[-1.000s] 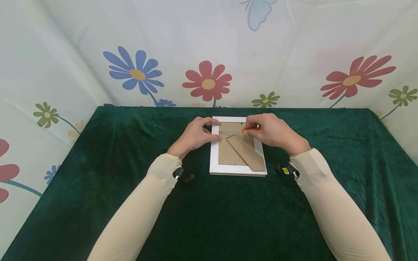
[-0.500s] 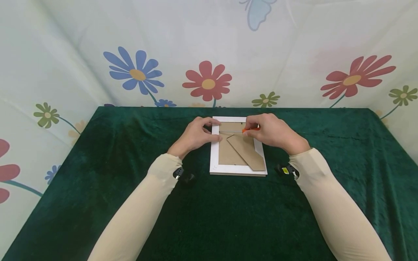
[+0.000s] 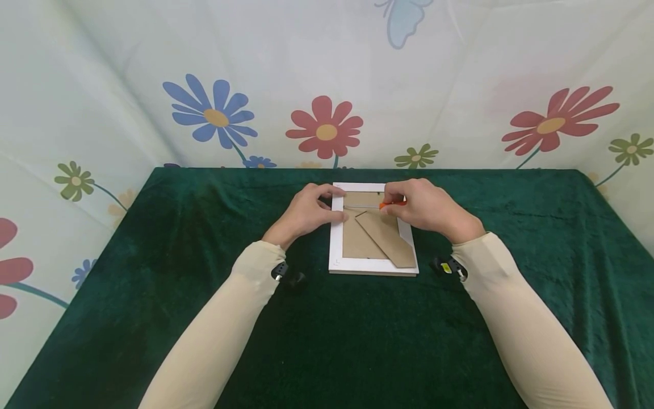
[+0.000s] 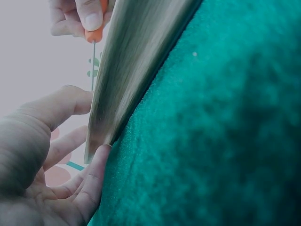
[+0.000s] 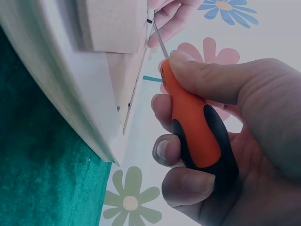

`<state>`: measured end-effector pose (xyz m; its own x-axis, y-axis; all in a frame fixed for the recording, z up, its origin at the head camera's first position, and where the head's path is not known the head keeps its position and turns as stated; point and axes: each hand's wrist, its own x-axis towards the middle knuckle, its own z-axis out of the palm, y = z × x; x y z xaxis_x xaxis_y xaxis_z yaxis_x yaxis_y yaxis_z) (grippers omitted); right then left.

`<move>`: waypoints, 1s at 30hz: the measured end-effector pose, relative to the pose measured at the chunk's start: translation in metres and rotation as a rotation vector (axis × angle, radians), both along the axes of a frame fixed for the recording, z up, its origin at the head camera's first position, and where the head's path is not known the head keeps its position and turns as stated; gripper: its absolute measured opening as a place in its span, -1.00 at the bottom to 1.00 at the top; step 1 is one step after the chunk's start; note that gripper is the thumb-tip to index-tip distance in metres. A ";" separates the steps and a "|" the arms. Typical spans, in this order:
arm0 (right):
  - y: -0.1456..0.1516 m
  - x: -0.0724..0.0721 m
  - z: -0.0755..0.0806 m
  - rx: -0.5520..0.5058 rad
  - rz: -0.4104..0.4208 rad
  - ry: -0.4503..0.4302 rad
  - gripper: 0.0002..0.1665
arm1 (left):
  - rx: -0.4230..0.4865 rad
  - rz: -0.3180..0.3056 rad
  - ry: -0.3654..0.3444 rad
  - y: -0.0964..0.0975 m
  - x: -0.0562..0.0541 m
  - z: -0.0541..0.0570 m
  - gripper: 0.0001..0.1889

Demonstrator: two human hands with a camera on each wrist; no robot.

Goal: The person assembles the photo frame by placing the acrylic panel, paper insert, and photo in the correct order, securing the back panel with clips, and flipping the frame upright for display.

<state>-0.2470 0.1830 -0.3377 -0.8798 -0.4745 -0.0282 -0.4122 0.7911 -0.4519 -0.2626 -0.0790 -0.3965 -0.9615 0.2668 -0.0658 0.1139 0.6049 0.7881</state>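
A white picture frame (image 3: 335, 244) lies back side up, with a brown backing board (image 3: 355, 241) and a slanted stand flap (image 3: 390, 238). My left hand (image 3: 305, 211) grips the frame's left edge, thumb on top and other fingers along the side, as the left wrist view shows. My right hand (image 3: 429, 207) holds a screwdriver (image 5: 190, 117) by its orange and black handle. Its thin metal shaft (image 4: 93, 66) runs leftward across the backing. The tip is at a small dark tab (image 5: 149, 21) by the frame's left inner edge, close to my left fingers.
A dark green velvet cloth (image 3: 327, 335) covers the table. Behind it and at the sides hangs a white curtain (image 3: 460, 68) printed with flowers. Small dark tabs (image 3: 378, 193) show along the backing's edge.
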 end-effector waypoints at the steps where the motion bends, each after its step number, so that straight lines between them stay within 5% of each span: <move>1: 0.000 0.000 0.000 -0.001 0.000 0.000 -0.95 | 0.000 0.000 0.001 0.000 0.000 0.000 -0.42; 30: 0.001 -0.001 -0.002 0.006 0.017 -0.017 -0.91 | -0.002 -0.001 0.008 0.000 0.001 0.001 -0.43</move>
<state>-0.2476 0.1835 -0.3395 -0.8709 -0.4893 -0.0458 -0.4180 0.7867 -0.4543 -0.2621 -0.0789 -0.3953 -0.9617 0.2678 -0.0587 0.1208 0.6061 0.7861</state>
